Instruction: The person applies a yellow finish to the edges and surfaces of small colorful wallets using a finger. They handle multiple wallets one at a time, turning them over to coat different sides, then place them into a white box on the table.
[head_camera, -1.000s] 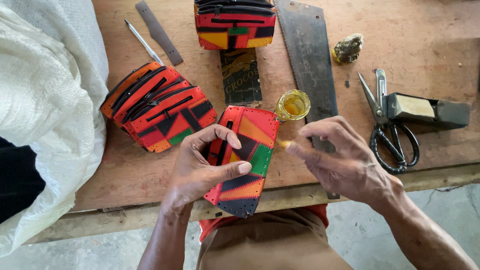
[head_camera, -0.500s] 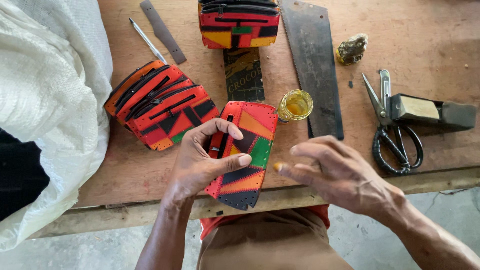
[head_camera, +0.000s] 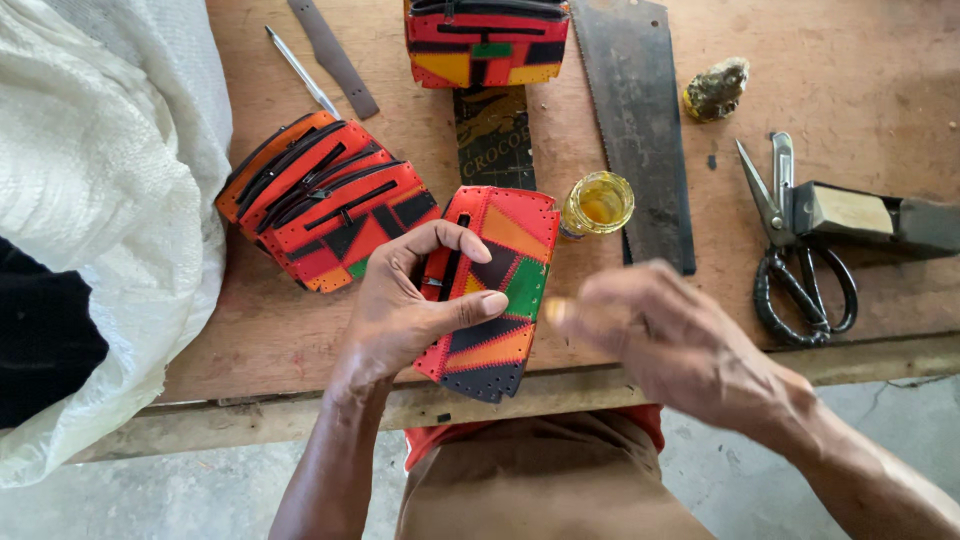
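My left hand grips a red patchwork pouch with orange, green and black panels, thumb across its front, holding it over the front edge of the wooden table. My right hand is blurred just right of the pouch, fingers bunched with a yellowish fingertip close to the pouch's right edge. A small open jar of yellow glue stands just beyond the pouch.
A stack of similar red pouches lies to the left, another at the back. A saw blade, scissors, a metal tool, a pen and a white sack surround them.
My right hand moved down and toward me from the jar to the pouch's right edge. The left hand kept its hold on the pouch.
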